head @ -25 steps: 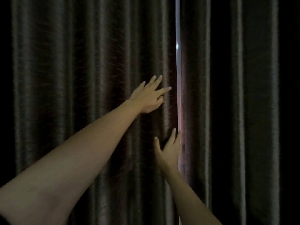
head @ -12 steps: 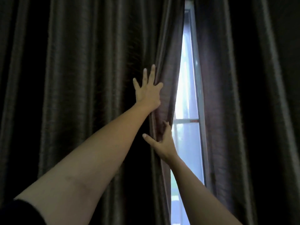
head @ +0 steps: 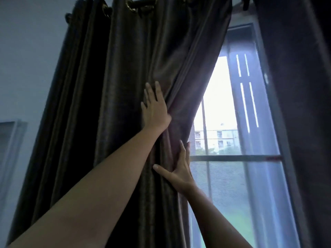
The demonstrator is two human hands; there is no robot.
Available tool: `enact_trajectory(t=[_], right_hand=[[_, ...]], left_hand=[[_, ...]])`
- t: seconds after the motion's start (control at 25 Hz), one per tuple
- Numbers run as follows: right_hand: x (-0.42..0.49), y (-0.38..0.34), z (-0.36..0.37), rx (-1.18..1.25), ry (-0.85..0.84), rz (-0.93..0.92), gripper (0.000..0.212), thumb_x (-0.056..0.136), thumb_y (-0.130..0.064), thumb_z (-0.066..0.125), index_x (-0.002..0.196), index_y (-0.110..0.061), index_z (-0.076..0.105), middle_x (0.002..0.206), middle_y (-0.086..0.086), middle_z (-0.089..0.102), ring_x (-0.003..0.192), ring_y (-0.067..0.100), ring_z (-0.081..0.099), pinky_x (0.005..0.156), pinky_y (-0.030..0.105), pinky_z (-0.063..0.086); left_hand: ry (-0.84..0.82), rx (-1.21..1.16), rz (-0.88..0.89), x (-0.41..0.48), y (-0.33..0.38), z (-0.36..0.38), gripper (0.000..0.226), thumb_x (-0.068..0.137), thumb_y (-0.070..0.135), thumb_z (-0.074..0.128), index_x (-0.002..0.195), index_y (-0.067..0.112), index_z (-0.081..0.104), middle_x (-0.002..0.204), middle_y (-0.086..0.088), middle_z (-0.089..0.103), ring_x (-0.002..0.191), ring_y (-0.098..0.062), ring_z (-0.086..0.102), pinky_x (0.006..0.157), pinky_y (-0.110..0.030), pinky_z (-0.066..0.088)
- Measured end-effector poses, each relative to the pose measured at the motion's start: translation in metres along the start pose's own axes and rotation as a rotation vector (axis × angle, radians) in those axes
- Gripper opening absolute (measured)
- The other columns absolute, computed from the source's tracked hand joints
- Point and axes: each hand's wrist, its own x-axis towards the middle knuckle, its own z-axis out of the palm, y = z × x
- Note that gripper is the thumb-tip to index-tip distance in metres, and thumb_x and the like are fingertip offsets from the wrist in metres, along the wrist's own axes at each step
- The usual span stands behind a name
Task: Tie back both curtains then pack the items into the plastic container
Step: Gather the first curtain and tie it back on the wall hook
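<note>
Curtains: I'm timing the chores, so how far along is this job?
Early. Done: the left curtain is bunched aside, baring part of the window. In hand: the left hand and right hand press flat on that curtain, gathering it. To do: no tie shows on it, the right curtain hangs loose, and the container and items are out of view.

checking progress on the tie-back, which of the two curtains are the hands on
The left curtain, bunched toward the wall, with left hand and right hand pressed on it; the right curtain hangs untouched.
</note>
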Motion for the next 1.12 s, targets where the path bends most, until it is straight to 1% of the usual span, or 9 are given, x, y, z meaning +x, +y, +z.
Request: enact_trajectory(t=[0.12,0.2,0.24,0.32,0.44,0.52,0.6,0.72,1.12], right_hand=[[0.017,-0.014,0.042,0.061,-0.061,-0.013,0.135,0.047,-0.080,0.065,0.146,-0.034,-0.015,0.158,-0.010,-0.006,0.144,0.007,-0.001,0.119,0.039,0.015],[0.026,-0.026,0.071,0.081,-0.108,-0.006,0.137,0.046,-0.081,0.065,0.146,-0.033,-0.015,0.159,-0.009,-0.001,0.145,0.009,0.002,0.118,0.041,0.018],[0.031,-0.034,0.088,0.089,-0.126,0.001,0.137,0.046,-0.080,0.065,0.146,-0.032,-0.015,0.159,-0.010,-0.001,0.145,0.009,0.004,0.118,0.042,0.018],[0.037,-0.051,0.122,0.090,-0.139,0.011,0.134,0.048,-0.078,0.067,0.147,-0.033,-0.012,0.159,-0.011,-0.001,0.145,0.010,0.006,0.118,0.043,0.019],[0.051,-0.077,0.177,0.087,-0.142,0.008,0.134,0.048,-0.077,0.068,0.147,-0.031,-0.010,0.159,-0.010,0.002,0.145,0.012,0.009,0.117,0.043,0.022],[0.059,-0.089,0.208,0.069,-0.154,0.007,0.135,0.048,-0.078,0.068,0.147,-0.031,-0.010,0.159,-0.010,0.002,0.145,0.011,0.008,0.117,0.044,0.022],[0.067,-0.099,0.243,0.051,-0.160,-0.001,0.135,0.048,-0.079,0.068,0.148,-0.030,-0.009,0.159,-0.010,0.002,0.145,0.012,0.009,0.117,0.044,0.022],[0.078,-0.110,0.290,0.072,-0.158,-0.011,0.132,0.051,-0.076,0.068,0.149,-0.027,-0.006,0.159,-0.006,0.004,0.144,0.014,0.011,0.117,0.041,0.021],[0.103,-0.146,0.423,0.112,-0.192,-0.057,0.132,0.054,-0.076,0.068,0.150,-0.024,-0.005,0.159,-0.003,0.003,0.145,0.015,0.010,0.117,0.034,0.018]], left_hand=[[-0.104,-0.194,-0.138,0.014,-0.044,-0.017,0.096,0.084,0.009,0.063,0.148,0.006,-0.008,0.157,-0.019,0.007,0.142,-0.037,0.018,0.111,-0.044,0.032],[-0.098,-0.250,-0.210,0.022,-0.072,-0.029,0.075,0.084,0.010,0.060,0.146,0.004,0.018,0.138,-0.023,0.043,0.124,-0.041,0.046,0.097,-0.041,0.043],[-0.059,-0.243,-0.193,0.024,-0.087,-0.036,0.057,0.083,0.008,0.058,0.135,0.003,0.036,0.124,-0.023,0.053,0.113,-0.041,0.053,0.088,-0.040,0.046],[-0.025,-0.197,-0.136,0.026,-0.115,-0.050,0.028,0.083,0.004,0.055,0.111,0.002,0.049,0.110,-0.021,0.058,0.102,-0.040,0.058,0.078,-0.039,0.049],[0.067,0.101,0.012,0.032,-0.165,-0.063,0.034,0.084,0.007,0.059,0.116,0.007,0.047,0.133,-0.022,0.047,0.124,-0.042,0.044,0.097,-0.045,0.041],[0.159,0.262,0.095,0.038,-0.202,-0.064,0.065,0.082,0.012,0.064,0.138,0.011,0.031,0.156,-0.020,0.012,0.144,-0.039,0.008,0.114,-0.051,0.016],[0.138,0.207,-0.014,0.045,-0.244,-0.068,0.092,0.082,0.018,0.068,0.149,0.010,0.007,0.157,-0.021,-0.006,0.145,-0.036,-0.005,0.116,-0.050,0.008],[0.031,0.051,-0.225,0.054,-0.302,-0.079,0.103,0.083,0.026,0.068,0.147,0.001,-0.009,0.157,-0.021,-0.007,0.146,-0.034,-0.004,0.117,-0.047,0.008],[-0.094,-0.039,-0.382,0.066,-0.427,-0.105,0.092,0.089,0.024,0.058,0.148,0.004,-0.010,0.158,-0.016,-0.008,0.144,-0.041,0.002,0.116,-0.049,0.017]])
